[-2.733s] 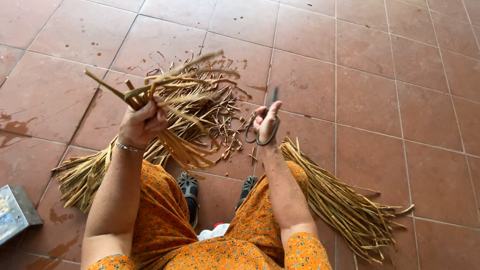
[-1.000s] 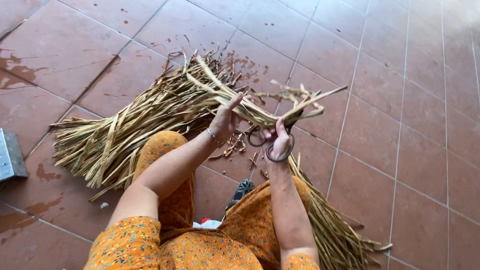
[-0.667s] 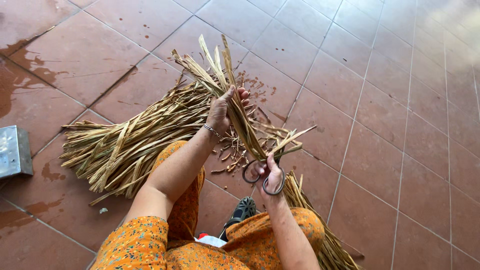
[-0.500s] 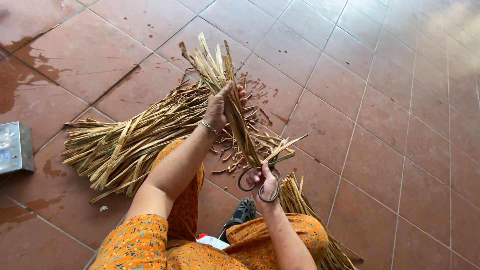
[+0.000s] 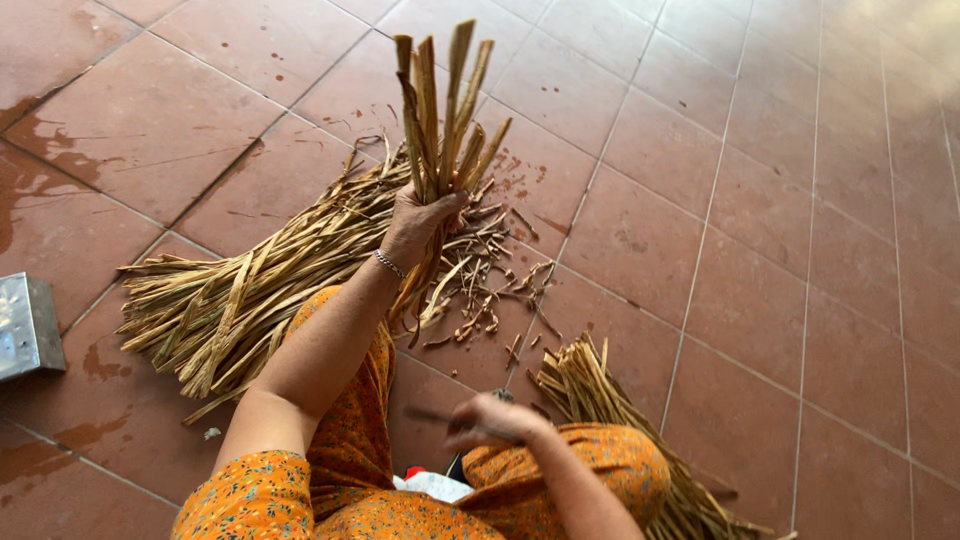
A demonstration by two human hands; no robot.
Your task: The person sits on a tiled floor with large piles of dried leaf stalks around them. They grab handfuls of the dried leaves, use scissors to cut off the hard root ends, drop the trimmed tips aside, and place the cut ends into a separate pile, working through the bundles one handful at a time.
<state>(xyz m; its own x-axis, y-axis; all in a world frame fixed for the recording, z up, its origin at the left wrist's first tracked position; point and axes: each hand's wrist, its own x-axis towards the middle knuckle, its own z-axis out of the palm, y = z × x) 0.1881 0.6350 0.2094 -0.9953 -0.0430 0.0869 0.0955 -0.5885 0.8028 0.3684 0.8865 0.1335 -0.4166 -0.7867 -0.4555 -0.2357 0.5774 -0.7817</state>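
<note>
Wet-stained red floor tiles point(image 5: 780, 200) lie under dried reeds point(image 5: 250, 290).

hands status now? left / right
Left hand: closed around a bunch of dried strips, held upright.
Right hand: motion-blurred near the lap; grip cannot be told.

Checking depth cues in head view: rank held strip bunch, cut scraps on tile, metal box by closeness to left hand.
1. Held strip bunch: gripped in the left hand, pointing up.
2. Cut scraps: on the tile just right of the hand.
3. Metal box: at the far left edge.
</note>
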